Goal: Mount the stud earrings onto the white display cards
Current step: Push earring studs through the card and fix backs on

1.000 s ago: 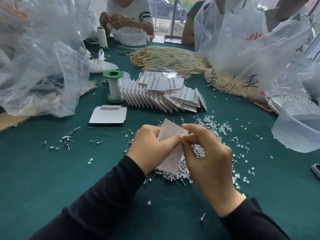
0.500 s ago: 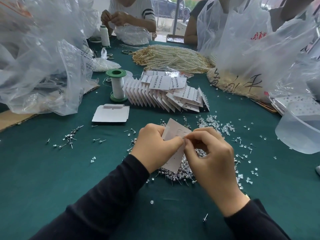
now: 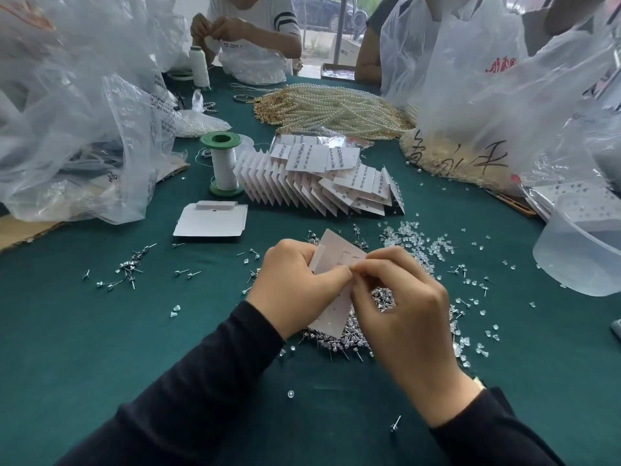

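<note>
My left hand (image 3: 295, 284) grips a white display card (image 3: 336, 307), held tilted above a heap of stud earrings (image 3: 349, 341) on the green table. My right hand (image 3: 403, 304) pinches its thumb and forefinger together at the card's right edge, right against my left thumb; what it pinches is too small to see. A pile of clear earring backs (image 3: 420, 243) lies just beyond my hands. Filled cards (image 3: 319, 176) stand fanned in a row further back, and a stack of blank cards (image 3: 210, 218) lies to the left.
A green-capped thread spool (image 3: 221, 163) stands by the blank cards. Loose studs (image 3: 129, 267) lie scattered at left. Big plastic bags (image 3: 84, 129) crowd the left and right sides, a clear tub (image 3: 584, 250) sits at right, pearl strands (image 3: 332, 109) lie behind. Other people work at the far end.
My right hand's fingers have curled in tighter against the card's edge. The card and my left hand stay almost in place.
</note>
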Tool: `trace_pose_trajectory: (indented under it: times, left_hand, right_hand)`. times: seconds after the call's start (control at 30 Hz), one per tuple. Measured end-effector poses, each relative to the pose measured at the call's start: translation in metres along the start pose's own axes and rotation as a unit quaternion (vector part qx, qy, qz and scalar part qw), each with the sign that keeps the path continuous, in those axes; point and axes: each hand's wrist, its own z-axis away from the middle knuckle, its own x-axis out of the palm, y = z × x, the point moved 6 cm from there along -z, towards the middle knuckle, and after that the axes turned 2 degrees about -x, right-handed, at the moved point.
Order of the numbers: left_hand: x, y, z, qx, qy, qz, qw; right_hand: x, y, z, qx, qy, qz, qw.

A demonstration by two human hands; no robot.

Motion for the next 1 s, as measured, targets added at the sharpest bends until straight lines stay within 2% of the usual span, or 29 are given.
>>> trace_pose_trajectory:
  times: [0.1, 0.43, 0.73, 0.83, 0.9, 1.0]
  left_hand:
    - [-0.001, 0.0, 0.0, -0.006, -0.006, 0.01, 1.0]
    - [0.003, -0.001, -0.001, -0.029, -0.035, 0.046, 0.998]
    - [0.002, -0.002, -0.001, -0.012, -0.029, 0.061, 0.998]
    - [0.0, -0.001, -0.001, -0.003, -0.037, 0.029, 0.999]
    - [0.003, 0.001, -0.001, -0.016, -0.089, 0.047, 0.995]
    - [0.007, 0.001, 0.002, -0.128, -0.23, 0.151, 0.953]
  right_hand:
    - [0.0, -0.002, 0.0, -0.011, 0.001, 0.016, 1.0]
    - [-0.003, 0.008, -0.001, 0.047, 0.007, -0.054, 0.997]
    - [-0.002, 0.001, 0.003, 0.013, 0.006, -0.028, 0.999]
    - [-0.001, 0.001, 0.004, 0.009, 0.011, -0.018, 1.0]
    - [-0.001, 0.007, 0.004, 0.036, 0.014, -0.039, 0.998]
    - [-0.004, 0.015, 0.001, 0.084, 0.009, -0.092, 0.992]
